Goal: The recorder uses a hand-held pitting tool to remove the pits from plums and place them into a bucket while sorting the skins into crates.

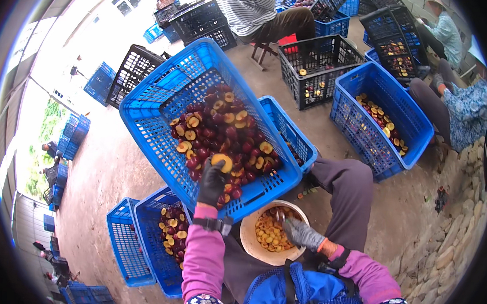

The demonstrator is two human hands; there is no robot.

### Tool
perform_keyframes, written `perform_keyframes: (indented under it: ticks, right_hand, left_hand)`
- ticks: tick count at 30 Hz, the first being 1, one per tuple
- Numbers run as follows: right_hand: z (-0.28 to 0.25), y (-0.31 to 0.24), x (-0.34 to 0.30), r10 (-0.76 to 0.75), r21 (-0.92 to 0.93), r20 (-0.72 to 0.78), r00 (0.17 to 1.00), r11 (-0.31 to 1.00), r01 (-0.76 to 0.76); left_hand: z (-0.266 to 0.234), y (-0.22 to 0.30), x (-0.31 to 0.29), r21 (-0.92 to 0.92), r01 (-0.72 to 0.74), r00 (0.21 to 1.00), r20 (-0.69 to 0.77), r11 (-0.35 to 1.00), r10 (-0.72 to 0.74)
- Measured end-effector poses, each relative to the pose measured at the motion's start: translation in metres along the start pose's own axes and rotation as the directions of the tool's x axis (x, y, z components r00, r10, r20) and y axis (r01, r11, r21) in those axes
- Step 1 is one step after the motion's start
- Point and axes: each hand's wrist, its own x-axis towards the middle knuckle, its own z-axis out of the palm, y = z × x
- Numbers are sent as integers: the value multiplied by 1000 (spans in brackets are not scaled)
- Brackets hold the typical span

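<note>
My left hand (211, 184), in a black glove, pinches a plum half (221, 162) with its yellow cut face showing. It is over a large blue crate (164, 103) tilted in front of me, which holds dark red plums (229, 131), some halved. My right hand (304, 236), in a grey glove, is closed at the rim of a round white bucket (247, 239) between my legs. A small metallic thing (279, 214) sticks out from its fingers; its kind is unclear. Yellow pits or fruit pieces (272, 233) lie in the bucket.
To the left stand a blue crate of halved plums (154, 267) and another blue crate (123, 244). A blue crate (356, 140) and a black crate (307, 92) stand to the right. Several people sit nearby, one in a striped top (245, 12). A stone edge (455, 234) borders the right.
</note>
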Motion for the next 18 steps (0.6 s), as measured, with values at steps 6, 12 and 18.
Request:
perform_keyframes:
  ticks: [6, 12, 18]
  right_hand:
    - [-39, -75, -11, -405, -196, -268, 874, 911, 362]
    - [-54, -85, -27, -391, -300, -254, 885, 901, 312]
    - [-59, -88, -39, -253, -289, -164, 953, 936, 199]
  left_hand:
    - [55, -53, -110, 20, -39, 970, 242, 999, 33]
    - [123, -53, -162, 588, -716, 693, 536, 376, 482]
    - [120, -78, -175, 587, -693, 709, 449, 419, 543]
